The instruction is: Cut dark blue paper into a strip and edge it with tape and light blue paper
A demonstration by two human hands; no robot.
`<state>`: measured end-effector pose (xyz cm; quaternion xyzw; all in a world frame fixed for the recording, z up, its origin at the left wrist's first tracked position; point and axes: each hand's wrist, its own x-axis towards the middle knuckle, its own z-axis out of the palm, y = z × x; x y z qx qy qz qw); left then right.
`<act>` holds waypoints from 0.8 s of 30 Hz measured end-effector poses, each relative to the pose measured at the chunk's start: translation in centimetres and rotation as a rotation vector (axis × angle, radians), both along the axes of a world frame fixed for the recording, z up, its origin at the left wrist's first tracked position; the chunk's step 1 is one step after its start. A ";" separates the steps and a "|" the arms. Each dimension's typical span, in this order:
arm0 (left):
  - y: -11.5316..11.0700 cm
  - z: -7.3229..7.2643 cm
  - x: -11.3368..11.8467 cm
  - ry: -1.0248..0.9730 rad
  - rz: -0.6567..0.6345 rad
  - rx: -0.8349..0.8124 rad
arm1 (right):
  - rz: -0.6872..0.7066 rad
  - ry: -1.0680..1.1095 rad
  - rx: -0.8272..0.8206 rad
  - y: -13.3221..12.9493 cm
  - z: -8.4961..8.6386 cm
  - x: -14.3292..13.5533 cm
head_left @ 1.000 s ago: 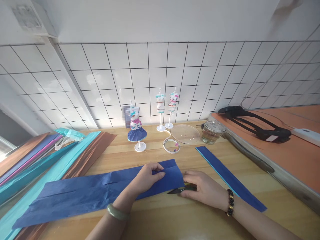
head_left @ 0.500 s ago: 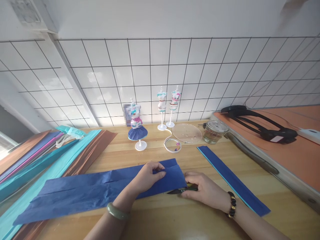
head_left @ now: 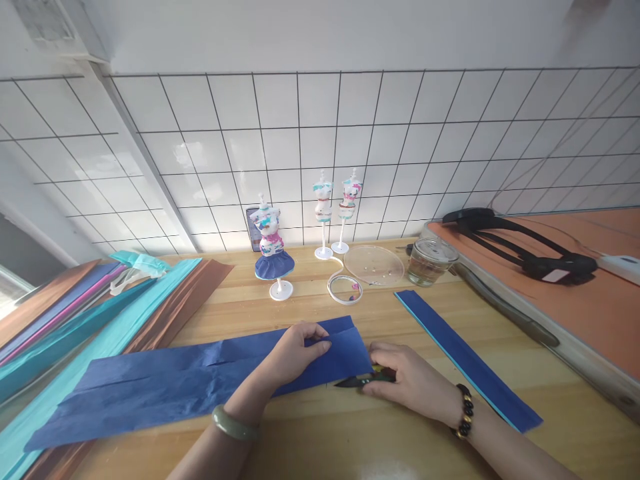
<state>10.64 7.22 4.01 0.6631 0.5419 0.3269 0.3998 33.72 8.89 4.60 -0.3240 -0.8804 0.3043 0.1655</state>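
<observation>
My left hand (head_left: pixel 300 350) rests over the right part of a wide dark blue paper sheet (head_left: pixel 190 370), thumb and fingers pinched on it. Some creases run along the sheet, and its left end overlaps a turquoise sheet. Beside the right edge, my right hand (head_left: pixel 400 377) is closed around small thread snips (head_left: pixel 357 382) with dark blades and a bit of yellow. One blade points left, just below the sheet's lower right corner. Whether the other blade lies under the paper is hidden. Further right lies a narrow dark blue strip (head_left: pixel 465 357) with a turquoise edge.
Behind the sheet stand a small dress form (head_left: pixel 273 230) in a blue skirt and two bare dress forms (head_left: pixel 323 207). A tape roll (head_left: pixel 345 300), a clear disc (head_left: pixel 375 265) and a glass (head_left: pixel 431 267) are nearby. Coloured paper sheets (head_left: pixel 170 307) lie left, a black headset (head_left: pixel 530 250) right.
The view has tilted very slightly. Both hands, the snips and the blue sheet hold nearly the same positions.
</observation>
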 end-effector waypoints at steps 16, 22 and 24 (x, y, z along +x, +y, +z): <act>0.0 0.0 0.0 -0.008 0.004 0.003 | 0.009 0.019 -0.006 -0.2 -0.1 -0.2; 0.1 0.0 0.0 -0.001 0.007 0.006 | 0.000 0.019 -0.031 -0.2 0.1 -0.1; 0.0 0.0 0.0 0.002 0.008 0.006 | -0.001 0.021 -0.038 -0.2 0.2 -0.1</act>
